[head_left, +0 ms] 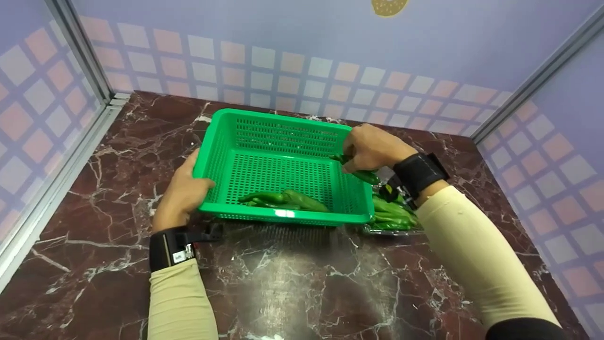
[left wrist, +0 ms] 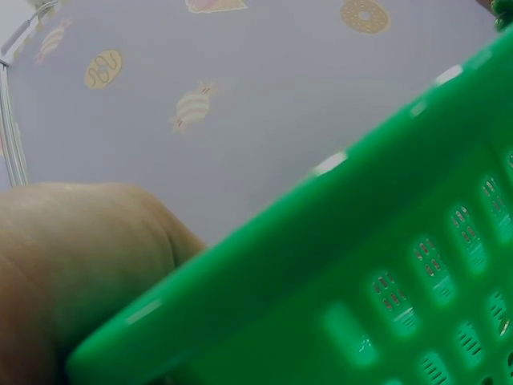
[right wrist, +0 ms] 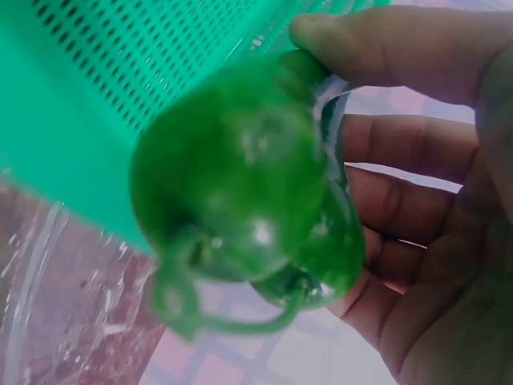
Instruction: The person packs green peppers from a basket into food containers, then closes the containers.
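A green plastic basket [head_left: 278,174] with slotted walls stands on the dark marbled surface, several green peppers [head_left: 302,200] lying along its near inner side. My left hand [head_left: 181,196] grips the basket's left rim, thumb over the edge; the left wrist view shows that rim [left wrist: 321,200] close up. Over the basket's right rim, my right hand [head_left: 373,146] holds green peppers [right wrist: 240,176] between thumb and fingers. Two stem ends show in the right wrist view. Just right of the basket, more green peppers [head_left: 391,215] lie in a clear tray [head_left: 394,232], partly hidden by the right wrist.
The marbled tabletop [head_left: 292,283] is bounded by a tiled-pattern wall [head_left: 292,71] behind and by side panels. A metal frame strip [head_left: 71,189] runs along the left edge. Both wrists carry black straps with small cameras.
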Demonstrator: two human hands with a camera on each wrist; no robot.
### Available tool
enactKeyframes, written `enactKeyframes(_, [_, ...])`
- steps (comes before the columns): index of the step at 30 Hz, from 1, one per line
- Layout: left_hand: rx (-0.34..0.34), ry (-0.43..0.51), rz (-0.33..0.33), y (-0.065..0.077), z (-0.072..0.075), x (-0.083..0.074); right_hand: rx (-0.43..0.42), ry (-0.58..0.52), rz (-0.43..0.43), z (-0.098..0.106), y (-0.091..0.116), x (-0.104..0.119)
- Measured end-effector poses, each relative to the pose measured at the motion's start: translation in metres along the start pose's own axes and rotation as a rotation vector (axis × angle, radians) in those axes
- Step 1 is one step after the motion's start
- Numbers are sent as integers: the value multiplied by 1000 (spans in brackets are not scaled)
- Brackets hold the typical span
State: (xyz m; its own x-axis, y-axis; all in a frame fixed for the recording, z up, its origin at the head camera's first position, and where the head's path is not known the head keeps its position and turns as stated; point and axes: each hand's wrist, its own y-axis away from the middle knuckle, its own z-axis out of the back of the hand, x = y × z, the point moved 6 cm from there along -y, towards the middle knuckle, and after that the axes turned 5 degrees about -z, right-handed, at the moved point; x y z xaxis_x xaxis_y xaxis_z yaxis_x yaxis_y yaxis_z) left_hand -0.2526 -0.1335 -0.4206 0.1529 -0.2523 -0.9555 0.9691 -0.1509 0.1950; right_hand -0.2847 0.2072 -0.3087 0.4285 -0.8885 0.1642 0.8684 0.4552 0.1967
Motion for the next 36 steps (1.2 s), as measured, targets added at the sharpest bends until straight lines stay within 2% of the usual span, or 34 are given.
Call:
enactKeyframes(7, [-1,-43,-14,-1,1,1,-43,-53,-23,0,19,-23])
enactKeyframes(18, [-2,-90,-18,0,2,1,-71,-89,-20,-1,35,-37])
enactKeyframes(27, [-17,-113,-7,-1,1,-2,-89,-141,-90,-6,50,-61])
enactKeyframes(36, [-6,-120,-2,1,2,-2,-132,-190,-88,-8,64,-76])
